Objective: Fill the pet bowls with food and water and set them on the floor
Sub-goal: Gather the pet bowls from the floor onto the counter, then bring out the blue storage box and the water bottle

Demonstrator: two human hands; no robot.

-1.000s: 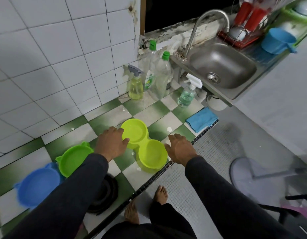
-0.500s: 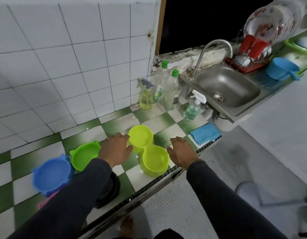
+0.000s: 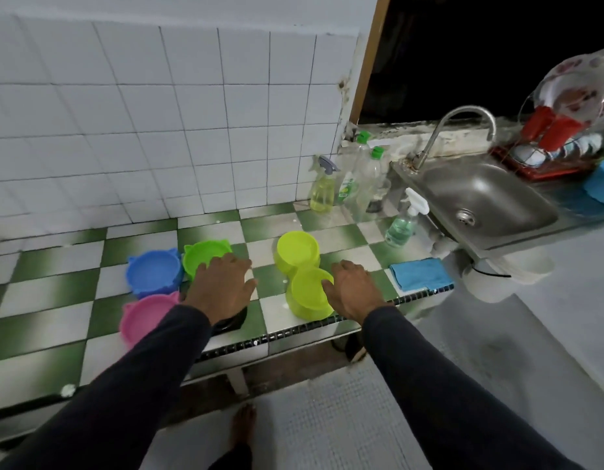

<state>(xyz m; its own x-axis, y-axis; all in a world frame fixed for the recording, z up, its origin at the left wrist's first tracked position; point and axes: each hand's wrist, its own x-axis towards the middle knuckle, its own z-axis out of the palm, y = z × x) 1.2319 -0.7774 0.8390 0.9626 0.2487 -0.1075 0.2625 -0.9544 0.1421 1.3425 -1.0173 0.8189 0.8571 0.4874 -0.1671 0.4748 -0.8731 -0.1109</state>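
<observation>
White wall tiles rise behind a green-and-white chequered counter (image 3: 151,232), with a steel sink (image 3: 487,201) and its tap set at the far right. Near the counter's front edge a yellow-green double bowl (image 3: 302,276) is seen, one cup farther and one nearer; both cups appear empty, though a thin film of water cannot be ruled out. The right hand (image 3: 353,288) is laid against the near cup's right side, fingers fairly straight and touching the rim, nothing being clasped. The left hand (image 3: 222,286) is held flat and relaxed to the left of the double bowl, apart from it, over a dark object that is mostly hidden. Farther left, a green bowl (image 3: 202,256), a blue bowl (image 3: 155,271) and a pink bowl (image 3: 148,317) are grouped closely together, all seemingly unfilled. No pet food is visible anywhere. The task is judged to be at its very beginning: filling with food, filling with water, and placing on the floor all remain to be done.
</observation>
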